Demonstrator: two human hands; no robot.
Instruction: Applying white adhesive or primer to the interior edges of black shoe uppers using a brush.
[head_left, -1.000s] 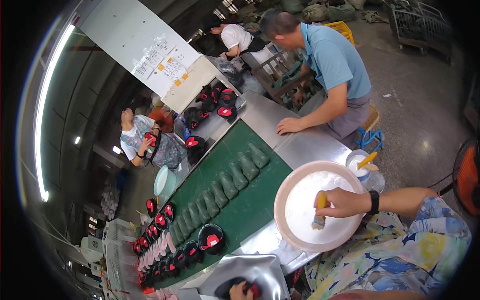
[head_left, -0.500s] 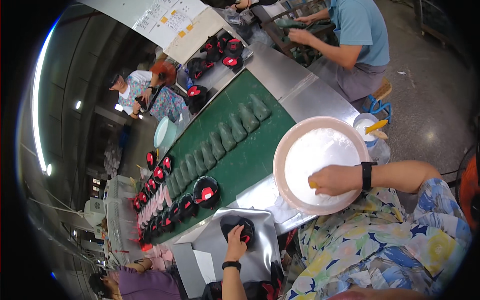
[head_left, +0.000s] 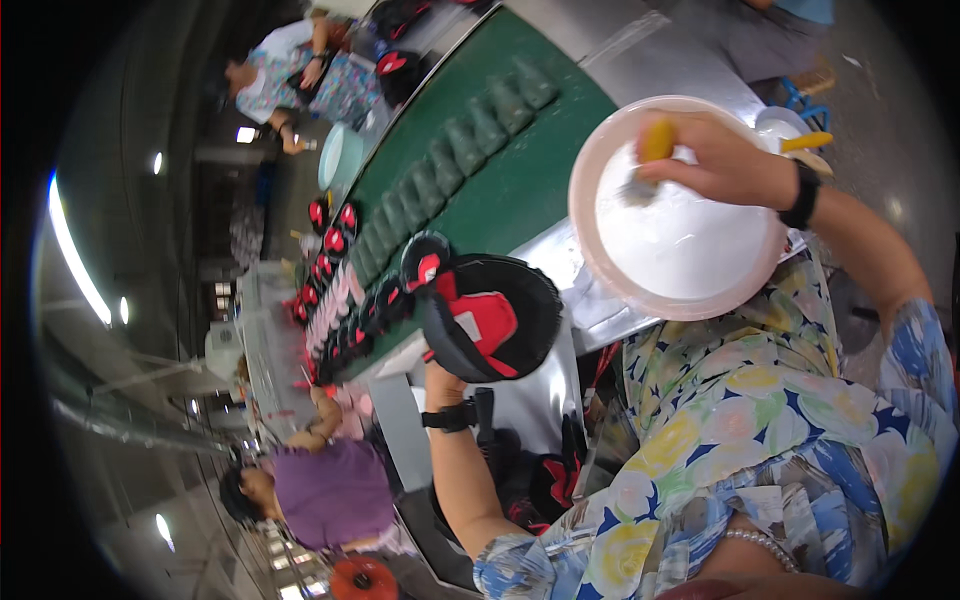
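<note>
My left hand (head_left: 445, 378) is closed on a black shoe upper (head_left: 538, 318), raised with its opening and red lining facing me; the upper hides most of the fingers. Below it is a shiny metal tray (head_left: 548, 395). My right hand (head_left: 718, 160) grips a brush (head_left: 658, 140) by its yellow handle, over a pink basin (head_left: 583, 215) of white liquid. The bristles are blurred and point down at the liquid; whether they touch it I cannot tell.
Grey-green shoe lasts (head_left: 460, 150) stand in a row on a green conveyor belt (head_left: 540, 195), with more black-and-red uppers (head_left: 365, 320) beyond. A small tub (head_left: 785, 125) with a yellow-handled tool sits beside the basin. Co-workers include a person in purple (head_left: 330, 490).
My left hand has lifted the shoe upper from the metal tray and turned its opening toward me. My right hand has raised the brush out of the liquid. The whole view has shifted.
</note>
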